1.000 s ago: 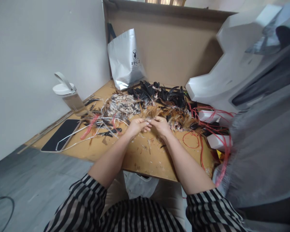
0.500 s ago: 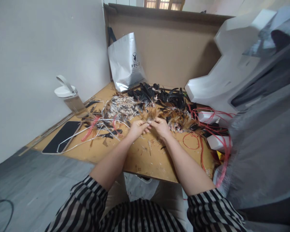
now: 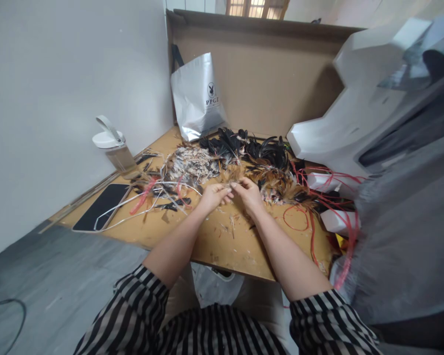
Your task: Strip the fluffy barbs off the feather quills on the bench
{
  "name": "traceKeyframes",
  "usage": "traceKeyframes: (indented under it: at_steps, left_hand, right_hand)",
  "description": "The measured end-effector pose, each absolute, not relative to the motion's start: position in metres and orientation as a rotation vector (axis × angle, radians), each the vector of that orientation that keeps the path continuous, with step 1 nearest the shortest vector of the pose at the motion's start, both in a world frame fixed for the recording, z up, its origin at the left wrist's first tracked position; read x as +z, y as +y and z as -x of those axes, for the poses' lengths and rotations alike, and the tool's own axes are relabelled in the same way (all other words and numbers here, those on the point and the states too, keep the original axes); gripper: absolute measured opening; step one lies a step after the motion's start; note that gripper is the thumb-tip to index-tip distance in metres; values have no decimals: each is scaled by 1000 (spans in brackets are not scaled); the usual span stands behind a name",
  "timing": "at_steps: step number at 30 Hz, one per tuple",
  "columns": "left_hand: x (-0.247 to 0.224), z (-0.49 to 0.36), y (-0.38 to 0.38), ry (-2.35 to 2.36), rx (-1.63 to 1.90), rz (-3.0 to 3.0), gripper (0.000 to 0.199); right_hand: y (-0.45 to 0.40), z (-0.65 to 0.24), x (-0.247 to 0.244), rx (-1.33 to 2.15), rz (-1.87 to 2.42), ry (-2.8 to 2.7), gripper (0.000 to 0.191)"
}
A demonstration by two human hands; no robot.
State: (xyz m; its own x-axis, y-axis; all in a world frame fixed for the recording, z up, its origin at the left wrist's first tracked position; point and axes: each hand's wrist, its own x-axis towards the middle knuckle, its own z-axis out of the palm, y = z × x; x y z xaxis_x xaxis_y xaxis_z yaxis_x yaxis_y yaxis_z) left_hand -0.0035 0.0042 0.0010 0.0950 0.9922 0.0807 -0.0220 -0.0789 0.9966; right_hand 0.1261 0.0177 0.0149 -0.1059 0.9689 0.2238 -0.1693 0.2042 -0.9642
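My left hand (image 3: 213, 196) and my right hand (image 3: 248, 196) meet over the middle of the wooden table (image 3: 207, 241), fingertips pinched together. Brown feathers (image 3: 231, 173) fan out just beyond the fingertips; what the fingers grip is too small to make out. Behind them lie black feathers (image 3: 225, 145). A pile of pale, speckled feathers (image 3: 192, 162) is to the left, and orange-brown feathers (image 3: 281, 185) are to the right of my right hand. Small feather scraps are scattered on the wood nearer to me.
At the left are a phone (image 3: 101, 207), a lidded bottle (image 3: 118, 153) and white strips (image 3: 133, 209). A silver bag (image 3: 198, 98) stands at the back. Red string (image 3: 313, 231), white foam (image 3: 318, 138) and grey cloth (image 3: 410, 222) are on the right.
The whole view has shifted slightly, so things appear a little farther right. Both hands stay together at the same spot on the table, with the fingers moved slightly.
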Motion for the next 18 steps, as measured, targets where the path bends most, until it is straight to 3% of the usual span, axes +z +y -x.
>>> traceKeyframes:
  at_steps: [7,18]
  left_hand:
    - [10,8,3,1140,1431,-1203,27]
    - [36,29,0,1207,1841,-1037,26]
  right_hand:
    - [20,-127,18,944,973,-1236,23]
    - [-27,-78,22,431,1027,-2336,15]
